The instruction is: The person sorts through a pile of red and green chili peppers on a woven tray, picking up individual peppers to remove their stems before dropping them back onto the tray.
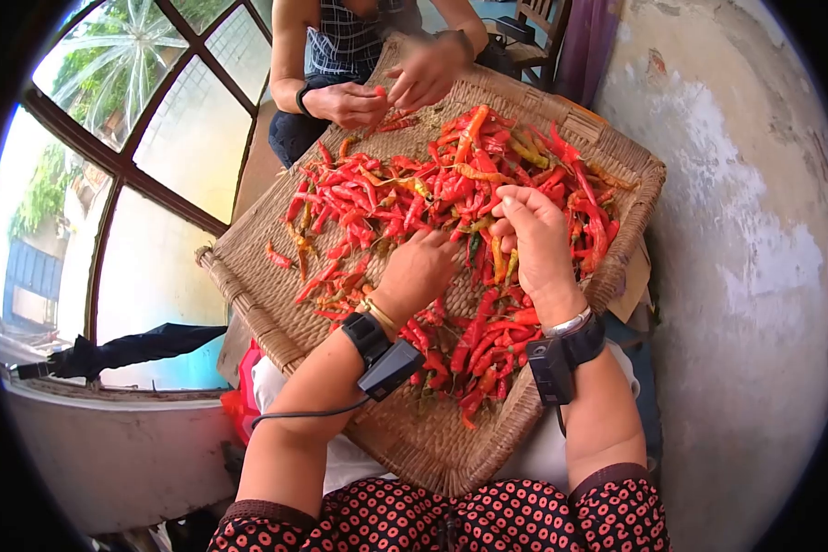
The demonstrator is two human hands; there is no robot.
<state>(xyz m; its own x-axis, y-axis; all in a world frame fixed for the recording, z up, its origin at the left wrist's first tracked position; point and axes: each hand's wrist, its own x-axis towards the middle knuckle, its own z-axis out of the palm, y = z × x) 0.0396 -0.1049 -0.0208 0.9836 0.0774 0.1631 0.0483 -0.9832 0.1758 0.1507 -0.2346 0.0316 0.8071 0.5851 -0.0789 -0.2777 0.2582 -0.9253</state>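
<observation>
A large heap of red chili peppers (488, 340), with some orange, yellow and green ones among them, lies on a square woven tray (281, 276). My left hand (420, 274) rests palm down on the heap's near left part, fingers reaching among the peppers; its fingertips are partly hidden. My right hand (535, 241) is over the right part of the heap, thumb and fingers drawn together. Whatever is between those fingers, if anything, is too small to make out.
Across the tray, another person's hands (391, 92) hold a small red piece. A framed window (175, 138) stands at the left, with a folded dark umbrella (138, 351) by its sill. A worn plaster wall (736, 276) runs along the right. A wooden chair (535, 46) is behind.
</observation>
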